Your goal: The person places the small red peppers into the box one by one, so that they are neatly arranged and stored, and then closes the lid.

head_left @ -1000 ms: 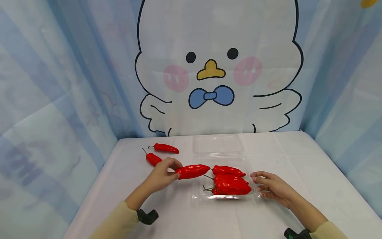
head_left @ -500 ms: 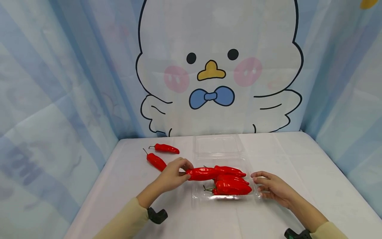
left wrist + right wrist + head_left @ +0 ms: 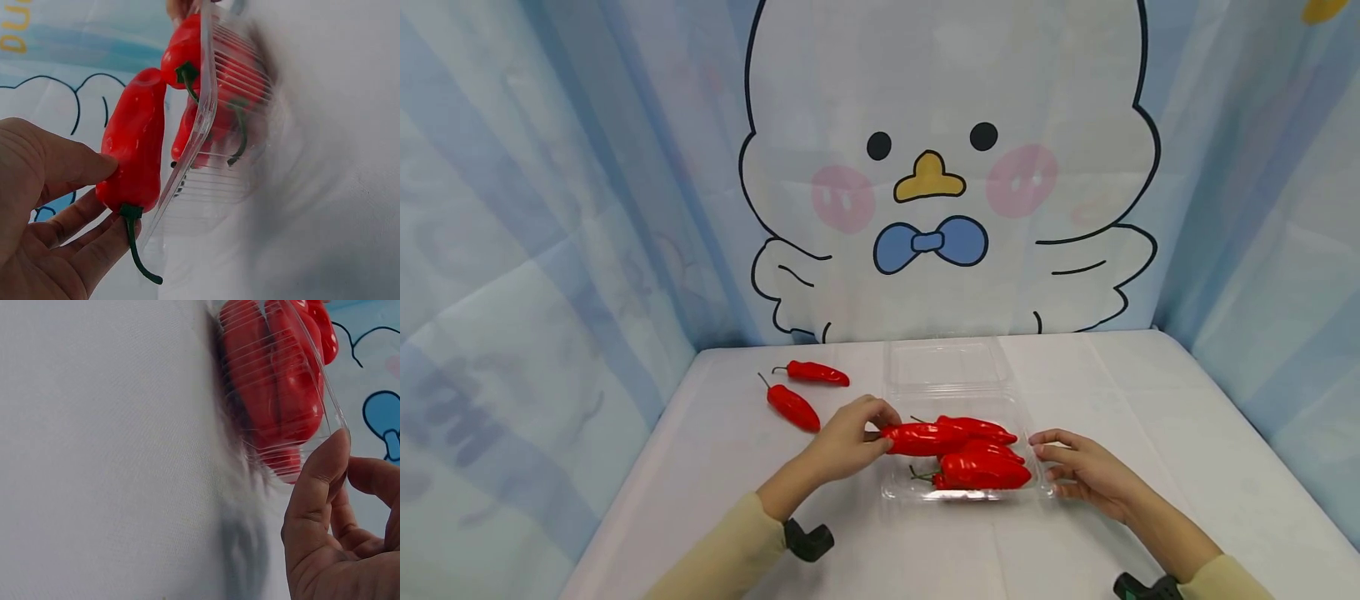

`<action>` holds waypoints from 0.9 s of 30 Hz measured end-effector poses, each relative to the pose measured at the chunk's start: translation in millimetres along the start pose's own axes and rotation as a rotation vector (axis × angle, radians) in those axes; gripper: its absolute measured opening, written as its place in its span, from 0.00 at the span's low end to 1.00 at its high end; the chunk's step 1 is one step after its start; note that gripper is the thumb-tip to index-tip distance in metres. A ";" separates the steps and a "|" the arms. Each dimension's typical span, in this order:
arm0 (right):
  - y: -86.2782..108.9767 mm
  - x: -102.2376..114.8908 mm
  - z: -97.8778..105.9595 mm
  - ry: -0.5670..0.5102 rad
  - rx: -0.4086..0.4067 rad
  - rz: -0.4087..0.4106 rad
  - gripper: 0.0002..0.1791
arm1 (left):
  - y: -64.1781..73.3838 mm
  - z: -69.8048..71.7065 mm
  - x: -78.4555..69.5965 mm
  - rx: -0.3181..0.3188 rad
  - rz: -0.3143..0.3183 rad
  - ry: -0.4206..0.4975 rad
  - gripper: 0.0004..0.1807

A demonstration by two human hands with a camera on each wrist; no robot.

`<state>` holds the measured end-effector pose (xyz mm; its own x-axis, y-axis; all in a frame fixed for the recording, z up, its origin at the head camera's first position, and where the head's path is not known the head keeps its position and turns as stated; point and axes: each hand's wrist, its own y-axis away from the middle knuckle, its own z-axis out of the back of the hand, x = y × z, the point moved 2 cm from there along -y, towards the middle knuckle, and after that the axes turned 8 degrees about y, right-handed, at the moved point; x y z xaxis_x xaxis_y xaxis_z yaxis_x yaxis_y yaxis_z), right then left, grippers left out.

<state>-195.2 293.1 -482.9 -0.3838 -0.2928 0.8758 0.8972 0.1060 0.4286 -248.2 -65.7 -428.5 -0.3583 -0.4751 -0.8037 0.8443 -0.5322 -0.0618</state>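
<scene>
My left hand [image 3: 852, 440] pinches a red chili pepper [image 3: 913, 439] near its green stem, thumb on one side and fingers on the other. In the left wrist view this pepper [image 3: 132, 144] lies along the box rim, its tip over the peppers inside. A clear plastic clamshell box [image 3: 962, 496] holds several red peppers [image 3: 985, 472], stems pointing left. At its right side my right hand [image 3: 1090, 477] pinches the rim between thumb and fingers, as the right wrist view shows at the box edge [image 3: 337, 415].
Two more red peppers lie on the white-covered table to the left, one farther back [image 3: 817, 372] and one nearer [image 3: 793, 407]. The clear lid [image 3: 947, 365] lies folded open behind the box. A printed curtain [image 3: 925, 300] stands at the table's back edge.
My left hand has moved right, bringing its pepper from left of the box to over the peppers inside. The nearer loose pepper has come fully into view. My right hand has stayed put.
</scene>
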 end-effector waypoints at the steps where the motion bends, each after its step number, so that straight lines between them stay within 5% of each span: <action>1: -0.2 0.1 -0.1 -0.001 0.001 0.001 0.29 | -0.9 -1.1 -0.7 0.003 -0.002 0.000 0.13; 27: 0.7 0.9 -1.1 0.000 -0.011 -0.011 0.27 | -24.6 -26.5 -11.4 0.024 -0.045 -0.050 0.09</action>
<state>-194.7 291.9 -482.1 -0.3939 -0.2940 0.8709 0.8951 0.0926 0.4361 -254.3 -28.7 -433.5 -0.4157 -0.4843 -0.7698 0.8173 -0.5703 -0.0826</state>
